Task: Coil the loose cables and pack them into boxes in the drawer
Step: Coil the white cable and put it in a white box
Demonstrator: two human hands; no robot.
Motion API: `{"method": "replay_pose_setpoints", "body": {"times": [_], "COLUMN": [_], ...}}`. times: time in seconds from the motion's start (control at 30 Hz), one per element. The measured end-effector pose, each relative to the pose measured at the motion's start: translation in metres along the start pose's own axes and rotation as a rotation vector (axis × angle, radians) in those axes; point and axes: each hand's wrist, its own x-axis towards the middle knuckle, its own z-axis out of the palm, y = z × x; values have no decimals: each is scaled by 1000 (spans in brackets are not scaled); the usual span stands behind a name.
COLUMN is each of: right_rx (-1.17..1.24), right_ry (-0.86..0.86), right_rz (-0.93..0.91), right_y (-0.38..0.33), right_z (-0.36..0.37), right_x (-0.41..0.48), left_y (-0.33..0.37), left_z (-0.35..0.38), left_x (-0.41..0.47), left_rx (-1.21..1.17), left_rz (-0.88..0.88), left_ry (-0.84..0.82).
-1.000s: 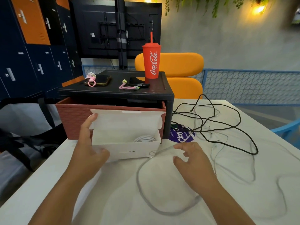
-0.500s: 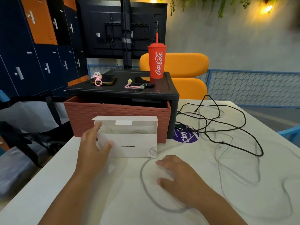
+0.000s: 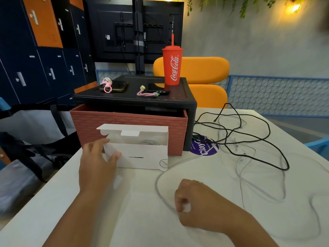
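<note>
A white cardboard box (image 3: 140,157) stands on the white table (image 3: 135,220) with its lid flap up, and a coiled white cable shows inside it. My left hand (image 3: 97,163) grips the box's left end. A loose white cable (image 3: 161,177) runs out of the box's right corner and loops across the table. My right hand (image 3: 195,202) is closed on that cable near the front of the loop. Behind the box a brick-red drawer (image 3: 128,122) stands pulled out of a black cabinet (image 3: 135,98). A tangled black cable (image 3: 249,139) lies to the right.
On the cabinet top stand a red Coca-Cola cup (image 3: 172,65), two phones (image 3: 115,86) and pink straps (image 3: 147,93). A purple round sticker (image 3: 204,147) lies by the drawer. More thin white cables (image 3: 245,168) trail right. An orange chair (image 3: 204,81) and lockers stand behind.
The box has come upright with its lid raised only partly. My right hand slid back toward me along the white cable and closed on it. The view shifted closer.
</note>
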Motion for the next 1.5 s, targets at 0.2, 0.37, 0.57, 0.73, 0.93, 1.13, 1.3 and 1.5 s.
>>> {"method": "replay_pose_setpoints", "body": {"times": [0.2,0.37,0.57,0.73,0.93,1.13,1.3,1.5], "right_rx": [7,508,774,768,666,271,75,33], "right_ry": [137,368,325,300,210,265,555,448], "right_rz": [126,83,-32,-61,-102,-57,186,208], "right_y": [15,16,4,-3,-4,3,17,22], "right_z": [-17,-37,-30,-9,5,0,-8,-7], "right_x": [-7,-15,-11,1,6,6,5,7], "left_y": [3,3,23,60,78,75,58,64], "left_z": [0,-1,-8,-15,2,-11,-24,-44], "left_x": [-1,-2,-8,-35,-66,-58,-45,-40], "left_rx": [27,26,-32,-250,-663,-846,-1311,-1682], "left_rz": [-25,-46,-86,-222,-390,-126,6,-17], "left_ry": [8,15,98,-235,-790,-803,-1033,-1082]}}
